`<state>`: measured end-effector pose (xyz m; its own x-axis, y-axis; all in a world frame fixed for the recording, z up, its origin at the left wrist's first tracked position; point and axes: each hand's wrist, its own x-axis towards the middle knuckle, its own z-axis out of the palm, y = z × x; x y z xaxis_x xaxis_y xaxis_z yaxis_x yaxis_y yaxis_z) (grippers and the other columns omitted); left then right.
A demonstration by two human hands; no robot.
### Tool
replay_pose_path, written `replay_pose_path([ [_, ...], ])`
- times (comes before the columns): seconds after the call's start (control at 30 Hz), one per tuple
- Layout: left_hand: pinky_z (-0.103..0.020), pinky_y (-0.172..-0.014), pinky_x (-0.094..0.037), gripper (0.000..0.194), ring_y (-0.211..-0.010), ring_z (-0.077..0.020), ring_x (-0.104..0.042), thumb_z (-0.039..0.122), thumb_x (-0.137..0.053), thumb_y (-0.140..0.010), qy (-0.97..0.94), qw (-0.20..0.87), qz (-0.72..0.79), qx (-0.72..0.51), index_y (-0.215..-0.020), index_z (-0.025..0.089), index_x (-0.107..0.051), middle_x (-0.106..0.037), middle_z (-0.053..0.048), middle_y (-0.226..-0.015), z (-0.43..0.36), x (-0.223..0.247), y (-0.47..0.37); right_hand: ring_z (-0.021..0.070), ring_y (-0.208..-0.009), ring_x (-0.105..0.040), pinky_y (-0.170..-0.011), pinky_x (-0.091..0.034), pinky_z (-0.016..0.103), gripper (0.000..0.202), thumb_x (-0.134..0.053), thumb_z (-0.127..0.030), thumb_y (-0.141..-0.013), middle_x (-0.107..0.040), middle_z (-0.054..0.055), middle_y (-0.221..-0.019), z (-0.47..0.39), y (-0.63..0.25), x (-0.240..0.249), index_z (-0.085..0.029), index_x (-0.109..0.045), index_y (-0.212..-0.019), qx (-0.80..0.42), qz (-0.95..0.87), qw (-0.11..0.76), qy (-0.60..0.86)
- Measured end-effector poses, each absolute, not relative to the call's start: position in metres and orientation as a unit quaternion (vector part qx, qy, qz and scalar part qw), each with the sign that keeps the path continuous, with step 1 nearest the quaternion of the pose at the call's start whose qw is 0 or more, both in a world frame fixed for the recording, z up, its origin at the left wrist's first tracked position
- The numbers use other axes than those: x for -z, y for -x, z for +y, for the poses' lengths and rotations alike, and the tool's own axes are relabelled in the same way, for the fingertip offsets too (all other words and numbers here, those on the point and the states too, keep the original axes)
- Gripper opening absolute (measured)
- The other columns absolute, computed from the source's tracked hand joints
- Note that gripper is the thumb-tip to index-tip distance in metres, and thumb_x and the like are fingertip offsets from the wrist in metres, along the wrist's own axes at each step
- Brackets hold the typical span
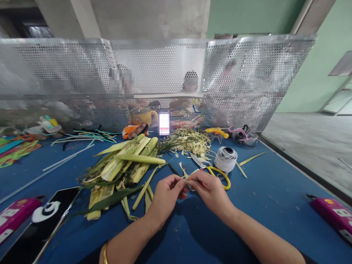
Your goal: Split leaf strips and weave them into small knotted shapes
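Note:
My left hand [170, 192] and my right hand [207, 189] meet at the middle of the blue table, fingertips pinched together on a small piece of pale husk [186, 176]. Thin ends of the husk stick up above the fingers. Just beyond my right hand lie scissors [226, 180] with yellow handles, blades pointing away to the left. A spool of white thread [226, 160] stands behind them. To the left of my hands is a pile of green corn husks [129, 161], and a heap of shredded husk [192, 141] lies farther back.
A black phone [52, 223] and a magenta case [19, 216] lie at the left, another magenta case [334, 216] at the right. Along the back are a yellow tool [217, 131], goggles [247, 137] and an orange item [132, 131]. A perforated metal screen [165, 66] stands behind, with people beyond.

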<state>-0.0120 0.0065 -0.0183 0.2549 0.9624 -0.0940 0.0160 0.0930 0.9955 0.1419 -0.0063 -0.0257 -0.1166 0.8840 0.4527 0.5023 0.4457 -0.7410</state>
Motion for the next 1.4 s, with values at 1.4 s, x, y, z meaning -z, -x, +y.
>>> replay_pose_path([
  [1.4,-0.024,-0.065,-0.047,0.022,-0.066,-0.0129,-0.058,0.034,-0.077,-0.060,-0.467,0.585,0.465,-0.473,-0.071,0.016,-0.072,-0.069,-0.002,-0.069,0.007,0.018,0.011,0.0143,-0.064,-0.061,-0.062,-0.049,0.027,0.026,-0.065,-0.042,-0.076,-0.066,0.001,-0.065,-0.011,-0.123,0.030,-0.017,-0.061,-0.073,-0.478,-0.527,0.523,0.469],
])
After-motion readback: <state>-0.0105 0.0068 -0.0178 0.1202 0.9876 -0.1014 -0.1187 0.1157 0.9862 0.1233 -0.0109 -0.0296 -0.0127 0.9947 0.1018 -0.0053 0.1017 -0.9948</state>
